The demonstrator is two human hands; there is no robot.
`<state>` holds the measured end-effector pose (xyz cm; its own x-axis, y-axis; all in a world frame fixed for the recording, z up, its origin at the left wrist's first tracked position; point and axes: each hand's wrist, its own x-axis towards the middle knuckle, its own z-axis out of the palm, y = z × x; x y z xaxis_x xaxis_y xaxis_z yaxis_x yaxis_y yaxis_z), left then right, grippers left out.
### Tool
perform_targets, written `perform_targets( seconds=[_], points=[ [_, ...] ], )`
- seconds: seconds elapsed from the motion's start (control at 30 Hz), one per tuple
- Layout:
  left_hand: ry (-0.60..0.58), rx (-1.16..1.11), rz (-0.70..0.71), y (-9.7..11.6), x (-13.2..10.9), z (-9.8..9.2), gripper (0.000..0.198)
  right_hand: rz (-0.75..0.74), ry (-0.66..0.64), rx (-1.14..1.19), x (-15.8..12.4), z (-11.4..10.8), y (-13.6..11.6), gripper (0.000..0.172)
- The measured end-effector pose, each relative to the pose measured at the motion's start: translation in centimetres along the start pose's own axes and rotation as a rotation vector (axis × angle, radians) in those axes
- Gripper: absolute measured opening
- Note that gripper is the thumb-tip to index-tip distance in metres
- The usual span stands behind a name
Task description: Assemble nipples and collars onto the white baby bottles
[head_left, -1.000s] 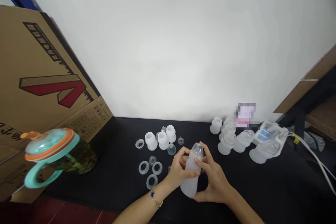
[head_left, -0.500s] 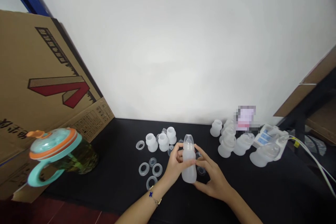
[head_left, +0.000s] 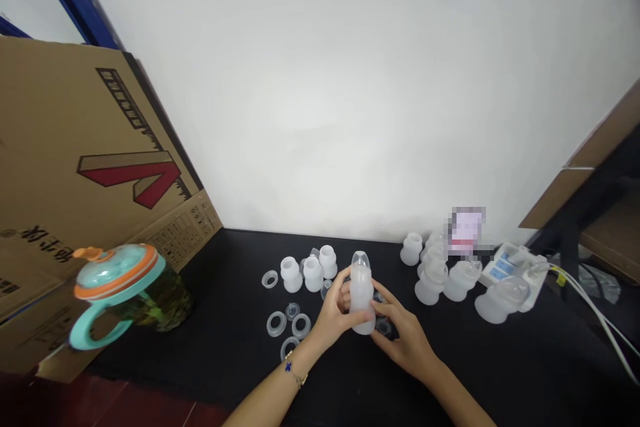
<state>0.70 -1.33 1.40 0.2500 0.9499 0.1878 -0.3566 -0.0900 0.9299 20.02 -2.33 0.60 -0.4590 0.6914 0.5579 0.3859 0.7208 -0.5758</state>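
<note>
A frosted baby bottle [head_left: 361, 290] with a clear domed cap stands upright between my two hands, over the black table. My left hand [head_left: 333, 310] wraps its left side, thumb across the front. On the other side my right hand [head_left: 403, 330] grips it, fingertips against the lower body. Left of the hands are several open frosted bottles [head_left: 313, 273] and loose screw rings [head_left: 277, 323]. A clear nipple [head_left: 293, 311] lies among the rings. More small clear parts [head_left: 383, 327] are partly hidden behind my right hand.
Several capped bottles [head_left: 431, 281] cluster at the right, near a white power strip [head_left: 531, 270] with cables. A teal-lidded jug [head_left: 165, 300] stands at the left before a cardboard box [head_left: 45, 147]. A white wall [head_left: 320, 93] rises behind the black table [head_left: 220, 360].
The bottle has been raised slightly and stands straighter in both hands. My right fingers sit closer around it. The camera view has shifted a little.
</note>
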Motion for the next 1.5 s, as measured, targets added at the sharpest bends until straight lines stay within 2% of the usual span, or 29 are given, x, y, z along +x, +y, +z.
perform_targets(
  seconds=[0.2,0.33,0.5,0.67,0.87,1.03,1.13,1.23,1.3,1.4,1.5],
  points=[
    [-0.124,0.017,-0.073,-0.1,-0.1,-0.4,0.12,0.053,0.029,-0.015,-0.1,0.1,0.4,0.035],
    [-0.191,0.024,-0.092,0.2,-0.2,-0.4,0.131,0.052,0.043,-0.007,-0.2,0.3,0.7,0.039],
    [-0.195,0.083,-0.077,0.2,-0.1,-0.6,0.137,0.084,0.068,0.002,-0.5,0.7,1.1,0.044],
    [-0.162,0.129,-0.081,0.2,-0.1,-0.6,0.134,0.104,0.055,0.013,-0.8,1.0,1.7,0.045],
    [-0.101,0.203,-0.022,-0.4,0.1,-0.7,0.128,0.131,0.03,0.068,-0.6,0.7,1.7,0.051],
    [-0.068,0.257,0.037,-0.6,0.2,-0.9,0.108,0.282,0.006,0.186,0.0,0.0,0.8,0.051],
    [-0.08,0.35,0.087,-0.6,-0.2,-0.6,0.1,0.323,0.1,0.374,0.5,-0.1,0.6,0.056],
    [-0.116,0.548,0.165,-0.8,-0.7,-0.2,0.093,0.406,0.2,0.544,1.0,-0.2,0.7,0.062],
    [-0.141,0.706,0.242,-1.1,-1.0,-0.1,0.089,0.425,0.238,0.539,1.4,-0.6,0.5,0.059],
    [-0.177,0.855,0.34,-1.6,-1.2,-0.1,0.09,0.418,0.212,0.467,1.6,-1.7,-0.4,0.048],
    [-0.228,0.934,0.425,-1.8,-1.3,-0.2,0.085,0.4,0.277,0.368,0.7,-2.9,-1.3,0.052]
  ],
)
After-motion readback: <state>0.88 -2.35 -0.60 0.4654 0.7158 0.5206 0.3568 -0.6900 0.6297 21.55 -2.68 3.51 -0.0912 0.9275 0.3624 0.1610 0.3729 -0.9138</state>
